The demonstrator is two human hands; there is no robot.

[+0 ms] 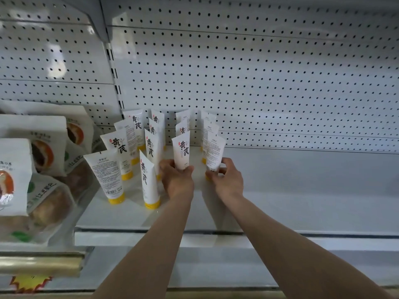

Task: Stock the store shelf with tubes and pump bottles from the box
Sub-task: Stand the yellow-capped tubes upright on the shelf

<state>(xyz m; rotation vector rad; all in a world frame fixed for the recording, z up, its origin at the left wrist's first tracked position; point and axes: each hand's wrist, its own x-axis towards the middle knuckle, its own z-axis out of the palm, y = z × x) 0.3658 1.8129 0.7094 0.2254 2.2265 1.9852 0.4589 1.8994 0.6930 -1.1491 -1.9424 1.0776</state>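
While both arms reach over the near edge of the white shelf, I see my left hand gripping the lower part of a white tube with black characters facing me, fingers curled round it just above its hidden cap. My right hand pinches a second tube, its fine-print side toward me, and a sliver of its yellow cap shows at the left of the fingers. Both tubes stand upright, cap down, just beside each other near the middle of the shelf.

To the left and farther back stand the other tubes in 4 rough rows running toward the perforated back panel, all cap down. The 2 nearest ones, a print-side tube and a character-side tube, lean slightly. On the neighbouring shelf at far left lie white food pouches with round pictures on them. I see no box or pump bottles.
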